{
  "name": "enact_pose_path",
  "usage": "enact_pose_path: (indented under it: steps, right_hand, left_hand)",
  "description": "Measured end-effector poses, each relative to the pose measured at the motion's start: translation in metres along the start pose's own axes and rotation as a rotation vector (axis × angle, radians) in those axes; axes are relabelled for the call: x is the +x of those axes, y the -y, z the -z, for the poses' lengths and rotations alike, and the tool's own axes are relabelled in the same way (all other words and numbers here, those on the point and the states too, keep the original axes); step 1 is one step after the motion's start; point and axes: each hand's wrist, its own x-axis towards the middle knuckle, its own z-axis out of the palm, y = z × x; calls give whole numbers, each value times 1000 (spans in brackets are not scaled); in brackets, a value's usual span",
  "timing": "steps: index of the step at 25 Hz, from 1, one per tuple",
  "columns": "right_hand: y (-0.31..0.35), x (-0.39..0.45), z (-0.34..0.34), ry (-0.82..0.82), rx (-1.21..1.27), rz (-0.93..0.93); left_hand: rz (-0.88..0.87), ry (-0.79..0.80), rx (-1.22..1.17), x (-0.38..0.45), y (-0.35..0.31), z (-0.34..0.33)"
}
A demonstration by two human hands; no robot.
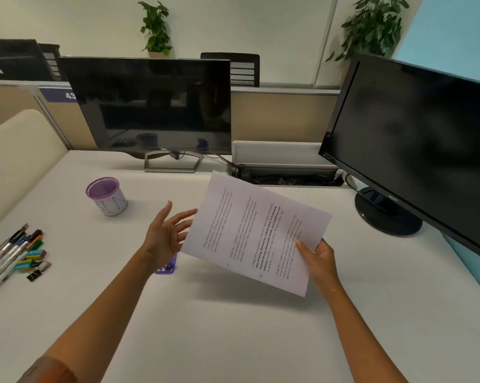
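As right hand [320, 258] pinches sheet [250, 233], purple object [167, 268] mostly hidden

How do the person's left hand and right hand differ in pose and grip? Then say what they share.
The right hand pinches the printed sheet at its edge, thumb on top; the left hand grips nothing. The left hand's fingers are spread and open by the sheet's opposite edge; the right hand's fingers are mostly hidden under the paper. Both hands are raised over the white desk.
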Motion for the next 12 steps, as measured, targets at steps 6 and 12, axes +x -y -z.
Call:
enact_pose_path:
  steps: [6, 12]
  right_hand:
    - [3, 1, -5, 7, -79, 20]
    - [19, -1, -14, -10, -34, 101]
  left_hand:
    - [55, 98, 461, 0, 16, -20]
    - [-120, -43, 393, 5, 29, -39]
